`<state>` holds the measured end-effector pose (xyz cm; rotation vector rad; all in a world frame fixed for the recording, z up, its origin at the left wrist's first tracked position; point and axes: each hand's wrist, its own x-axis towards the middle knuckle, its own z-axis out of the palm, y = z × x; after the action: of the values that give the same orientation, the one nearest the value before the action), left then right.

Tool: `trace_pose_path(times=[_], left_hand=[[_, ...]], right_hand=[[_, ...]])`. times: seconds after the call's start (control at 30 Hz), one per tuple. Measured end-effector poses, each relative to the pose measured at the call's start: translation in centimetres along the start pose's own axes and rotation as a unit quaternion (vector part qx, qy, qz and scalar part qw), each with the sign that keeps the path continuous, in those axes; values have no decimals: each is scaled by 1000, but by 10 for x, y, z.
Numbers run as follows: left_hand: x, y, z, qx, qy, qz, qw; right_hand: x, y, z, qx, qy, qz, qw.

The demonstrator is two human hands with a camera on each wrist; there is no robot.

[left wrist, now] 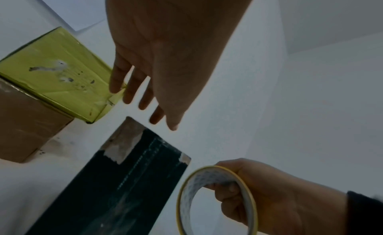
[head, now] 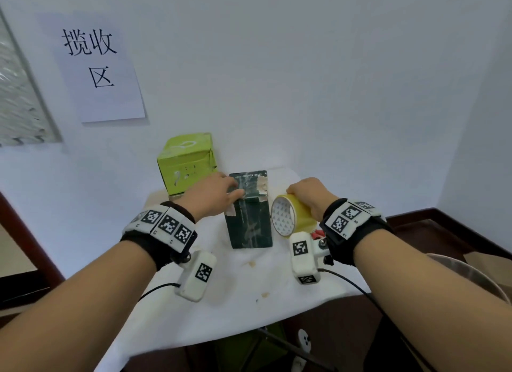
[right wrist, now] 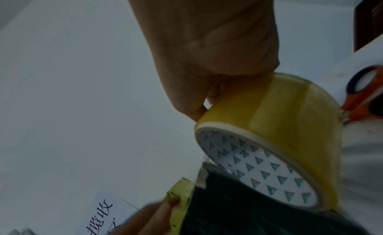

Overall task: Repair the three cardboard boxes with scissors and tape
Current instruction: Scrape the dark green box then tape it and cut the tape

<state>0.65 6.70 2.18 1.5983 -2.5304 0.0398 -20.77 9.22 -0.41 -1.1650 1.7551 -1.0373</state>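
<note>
Table (head: 221, 288), white cloth, under both hands. Green box (head: 187, 164) atop brown box (left wrist: 27, 123), just beyond left hand (head: 213, 197). Dark box (head: 249, 214) upright between the hands; torn patches at its top corners. Left hand flat on its top, fingers straight. Tape (head: 291, 214) gripped by right hand (head: 310, 197), fingers curled through the core. Scissors (right wrist: 364, 94) just behind right hand. Risks, as judged: tall box tipping under an off-centre press; strip wrinkling or self-sticking when pulled one-handed.
</note>
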Motion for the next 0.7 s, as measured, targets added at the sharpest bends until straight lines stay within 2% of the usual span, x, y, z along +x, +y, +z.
trace_pose_path(times=[0.13, 0.4, 0.7], left_hand=[[7, 20, 9, -52, -44, 77, 995], [20, 22, 38, -35, -40, 106, 993], [17, 22, 41, -37, -26, 112, 993]], right_hand=[[1, 10, -3, -2, 28, -4, 1000], [2, 27, -13, -16, 58, -8, 998], [1, 46, 0, 42, 75, 6, 996]])
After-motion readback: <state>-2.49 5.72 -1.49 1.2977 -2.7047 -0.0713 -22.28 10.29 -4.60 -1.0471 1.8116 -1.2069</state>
